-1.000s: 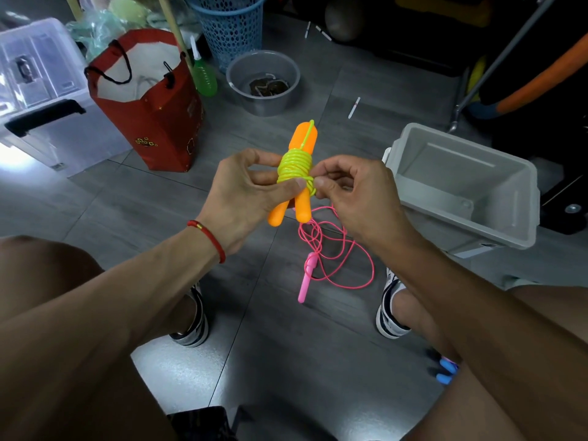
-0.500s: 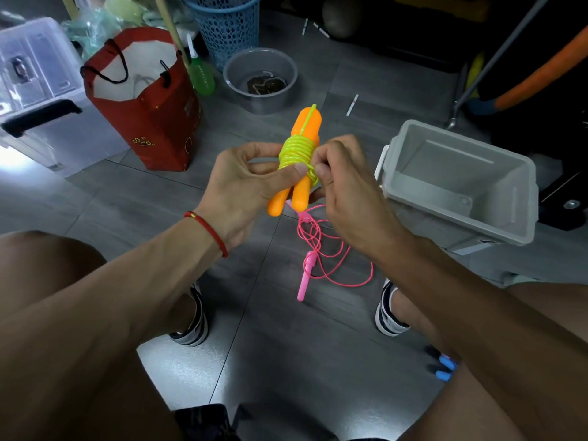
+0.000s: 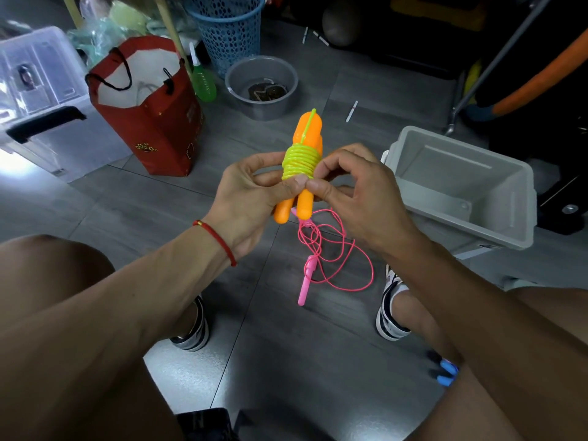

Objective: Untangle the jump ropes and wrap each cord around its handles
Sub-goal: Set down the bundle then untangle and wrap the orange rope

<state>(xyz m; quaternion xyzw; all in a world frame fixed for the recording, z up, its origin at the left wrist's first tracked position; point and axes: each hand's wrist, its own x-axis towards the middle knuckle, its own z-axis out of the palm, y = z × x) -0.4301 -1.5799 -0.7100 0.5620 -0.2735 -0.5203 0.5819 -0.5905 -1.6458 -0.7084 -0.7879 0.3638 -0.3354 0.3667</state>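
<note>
Above the floor (image 3: pixel 165 214): orange handles (image 3: pixel 306 135), both hands — left hand (image 3: pixel 251 192), right hand (image 3: pixel 353 189) — pinching the green cord (image 3: pixel 300 162). Risk: coils springing loose if either pinch slips.

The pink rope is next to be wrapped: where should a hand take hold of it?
Grip the pink handle around its middle, coming down from above. It lies flat on the floor, straight and rigid, with its lower end clear of the loose pink cord looped beside it.
</note>
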